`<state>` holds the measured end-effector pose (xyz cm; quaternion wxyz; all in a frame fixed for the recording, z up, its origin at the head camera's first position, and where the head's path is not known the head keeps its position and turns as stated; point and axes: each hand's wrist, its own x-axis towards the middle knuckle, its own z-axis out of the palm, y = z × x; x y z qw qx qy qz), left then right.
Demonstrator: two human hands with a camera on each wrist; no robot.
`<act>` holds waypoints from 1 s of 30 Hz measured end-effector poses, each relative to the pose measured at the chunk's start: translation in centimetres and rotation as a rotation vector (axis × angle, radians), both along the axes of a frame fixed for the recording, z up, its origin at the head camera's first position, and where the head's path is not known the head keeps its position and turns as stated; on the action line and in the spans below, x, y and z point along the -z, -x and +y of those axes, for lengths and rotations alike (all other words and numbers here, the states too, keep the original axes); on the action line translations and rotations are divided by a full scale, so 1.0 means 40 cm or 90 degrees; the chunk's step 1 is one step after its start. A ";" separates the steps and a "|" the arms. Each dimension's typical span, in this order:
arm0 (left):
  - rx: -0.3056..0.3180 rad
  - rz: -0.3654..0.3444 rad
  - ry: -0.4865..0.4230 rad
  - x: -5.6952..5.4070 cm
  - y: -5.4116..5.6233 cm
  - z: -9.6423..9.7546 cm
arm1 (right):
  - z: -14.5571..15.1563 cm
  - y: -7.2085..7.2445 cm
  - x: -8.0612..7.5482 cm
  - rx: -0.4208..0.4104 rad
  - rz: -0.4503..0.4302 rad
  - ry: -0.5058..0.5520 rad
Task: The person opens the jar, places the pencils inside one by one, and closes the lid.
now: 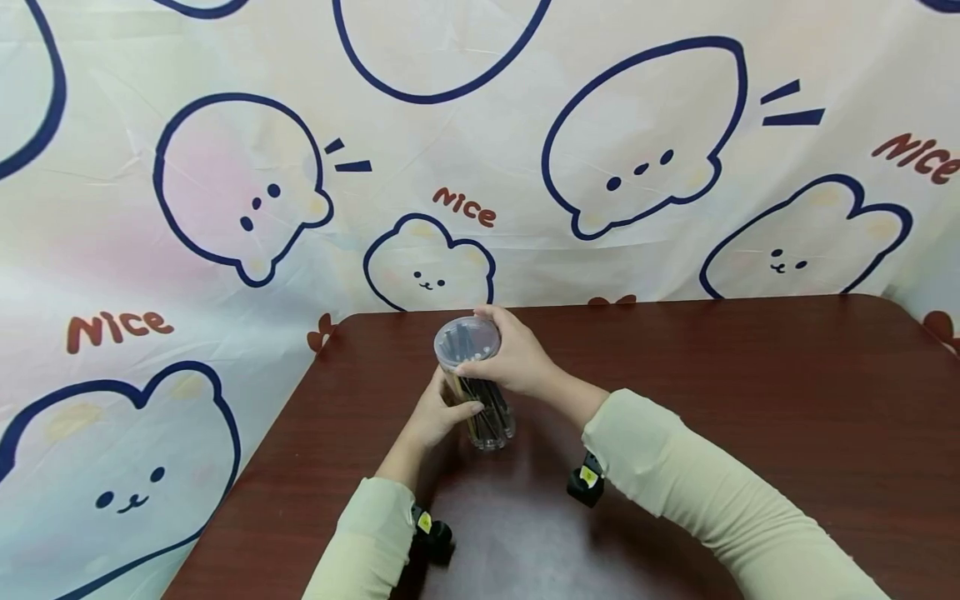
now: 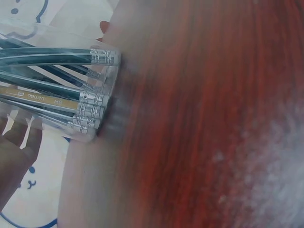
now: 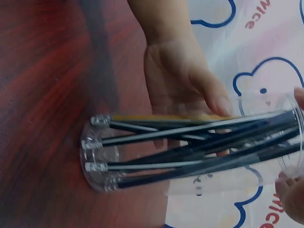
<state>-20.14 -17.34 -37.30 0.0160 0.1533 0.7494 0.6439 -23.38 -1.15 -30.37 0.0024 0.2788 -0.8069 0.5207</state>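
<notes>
A clear plastic jar (image 1: 491,440) with a translucent lid (image 1: 467,342) stands over the table, tilted slightly in the head view. Dark pencils (image 3: 190,152) fill it, along with one yellowish pencil, their metal ends towards the jar's bottom. My left hand (image 1: 433,414) holds the jar's body from the left side, thumb across the front. At the top, my right hand (image 1: 521,357) grips the lid's edge between thumb and fingers. In the left wrist view, the fingers (image 2: 33,140) of the left hand lie against the clear wall.
The dark red-brown wooden table (image 1: 720,400) spreads under both arms, its far edge just beyond the jar. A pale cloth (image 1: 637,250) printed with cartoon bears hangs behind it and along the left side. Each wrist wears a small black camera (image 1: 585,483).
</notes>
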 end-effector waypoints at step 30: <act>-0.059 -0.092 0.184 0.000 0.020 -0.084 | 0.324 -0.011 0.084 0.102 0.015 -0.169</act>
